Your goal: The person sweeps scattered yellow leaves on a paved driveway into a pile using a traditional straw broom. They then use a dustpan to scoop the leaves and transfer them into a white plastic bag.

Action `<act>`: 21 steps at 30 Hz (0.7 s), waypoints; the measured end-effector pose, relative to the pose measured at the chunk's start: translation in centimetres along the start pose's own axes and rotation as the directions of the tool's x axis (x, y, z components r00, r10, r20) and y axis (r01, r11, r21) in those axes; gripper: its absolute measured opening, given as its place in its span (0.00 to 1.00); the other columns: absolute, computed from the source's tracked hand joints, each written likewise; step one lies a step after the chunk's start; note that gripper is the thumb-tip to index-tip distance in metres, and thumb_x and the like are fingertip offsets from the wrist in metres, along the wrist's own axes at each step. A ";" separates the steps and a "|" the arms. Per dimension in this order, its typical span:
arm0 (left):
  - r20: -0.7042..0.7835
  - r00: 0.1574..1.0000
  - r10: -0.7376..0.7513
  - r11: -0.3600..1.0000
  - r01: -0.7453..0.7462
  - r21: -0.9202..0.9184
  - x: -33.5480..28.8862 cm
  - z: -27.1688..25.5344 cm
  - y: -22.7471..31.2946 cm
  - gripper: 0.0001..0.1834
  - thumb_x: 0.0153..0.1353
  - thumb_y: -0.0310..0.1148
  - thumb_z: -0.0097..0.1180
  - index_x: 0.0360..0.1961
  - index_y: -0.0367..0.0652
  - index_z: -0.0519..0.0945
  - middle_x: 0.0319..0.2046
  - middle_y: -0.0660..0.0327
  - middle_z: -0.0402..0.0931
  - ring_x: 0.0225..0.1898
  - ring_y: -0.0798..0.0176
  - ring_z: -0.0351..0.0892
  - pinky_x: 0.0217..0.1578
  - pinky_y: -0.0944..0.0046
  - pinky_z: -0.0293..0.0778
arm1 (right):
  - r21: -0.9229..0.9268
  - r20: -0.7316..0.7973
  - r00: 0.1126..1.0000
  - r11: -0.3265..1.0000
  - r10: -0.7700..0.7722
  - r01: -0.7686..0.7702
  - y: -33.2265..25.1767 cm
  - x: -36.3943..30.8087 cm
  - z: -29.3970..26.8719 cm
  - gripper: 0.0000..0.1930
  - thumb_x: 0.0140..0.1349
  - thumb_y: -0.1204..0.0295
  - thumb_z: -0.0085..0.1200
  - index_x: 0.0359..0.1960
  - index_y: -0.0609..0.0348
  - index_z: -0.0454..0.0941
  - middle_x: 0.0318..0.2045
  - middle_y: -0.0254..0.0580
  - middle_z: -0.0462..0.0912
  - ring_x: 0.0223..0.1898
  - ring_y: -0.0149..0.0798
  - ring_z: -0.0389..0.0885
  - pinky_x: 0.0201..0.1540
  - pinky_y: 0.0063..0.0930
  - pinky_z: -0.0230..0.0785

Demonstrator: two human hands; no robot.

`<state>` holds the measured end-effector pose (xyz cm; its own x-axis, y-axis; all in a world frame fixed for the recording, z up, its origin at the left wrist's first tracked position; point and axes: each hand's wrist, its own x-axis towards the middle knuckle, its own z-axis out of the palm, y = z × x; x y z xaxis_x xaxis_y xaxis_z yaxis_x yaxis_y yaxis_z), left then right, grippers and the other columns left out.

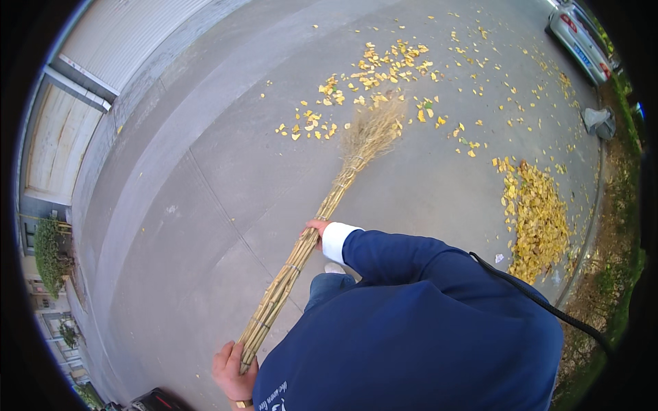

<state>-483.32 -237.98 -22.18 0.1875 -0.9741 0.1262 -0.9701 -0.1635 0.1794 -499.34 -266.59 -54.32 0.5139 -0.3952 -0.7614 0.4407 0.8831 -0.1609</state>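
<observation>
A long broom [291, 267] of bundled bamboo stalks runs diagonally from the lower left up to the middle of the head view. My left hand [233, 370] is closed around the top end of its handle. Further along the stalks, my right hand [319, 229] grips the handle, with a white cuff and navy sleeve behind it. The bristle head [375, 130] fans out on the grey pavement and looks slightly blurred. Its tip lies among scattered yellow leaves [394, 65], some of them touching the bristles.
To the right, a large heap of yellow leaves [538, 222] lies near the curb. Beyond it are a grey bag-like object [598, 123], a planted strip [606, 267] and a silver car [579, 41]. A building with a shutter door [127, 38] stands on the left.
</observation>
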 end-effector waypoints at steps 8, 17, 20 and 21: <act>0.049 0.860 -0.508 0.854 0.511 -0.099 7.9 0.6 -5.6 0.17 0.55 0.31 0.60 0.47 0.43 0.82 0.43 0.49 0.81 0.43 0.46 0.79 0.46 0.53 0.75 | -0.621 0.056 0.996 0.783 0.073 -0.022 4.6 20.0 20.0 0.18 0.55 0.59 0.56 0.39 0.60 0.75 0.32 0.47 0.81 0.30 0.46 0.83 0.34 0.45 0.78; 0.284 0.959 0.014 0.920 0.099 -0.380 28.3 4.4 -14.9 0.17 0.46 0.28 0.61 0.41 0.42 0.83 0.36 0.50 0.82 0.35 0.47 0.82 0.37 0.56 0.77 | -0.464 -0.143 0.989 0.885 -0.035 -0.036 -6.9 21.1 11.9 0.19 0.61 0.56 0.51 0.41 0.61 0.75 0.32 0.48 0.80 0.33 0.44 0.80 0.37 0.39 0.75; 0.461 0.866 0.192 0.875 0.061 -0.480 35.9 8.9 -13.3 0.15 0.51 0.32 0.59 0.41 0.43 0.83 0.34 0.52 0.83 0.35 0.49 0.83 0.37 0.59 0.78 | -0.328 -0.391 0.899 0.942 -0.199 0.067 -11.6 18.9 4.2 0.16 0.60 0.58 0.49 0.40 0.58 0.73 0.31 0.46 0.78 0.35 0.47 0.76 0.40 0.40 0.71; 0.471 0.833 0.292 0.867 -0.022 -0.498 38.5 11.1 -12.0 0.15 0.51 0.33 0.60 0.41 0.45 0.83 0.35 0.55 0.83 0.36 0.51 0.83 0.36 0.60 0.78 | 0.033 -0.557 0.829 0.996 -0.049 0.081 -14.1 18.7 2.0 0.12 0.60 0.60 0.48 0.37 0.55 0.71 0.29 0.44 0.76 0.34 0.48 0.75 0.40 0.40 0.70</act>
<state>-466.21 -275.28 -30.32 -0.1994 -0.9323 -0.3018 -0.7681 -0.0426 0.6389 -494.50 -286.88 -65.03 -0.0050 -0.2303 -0.9731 0.5051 0.8393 -0.2012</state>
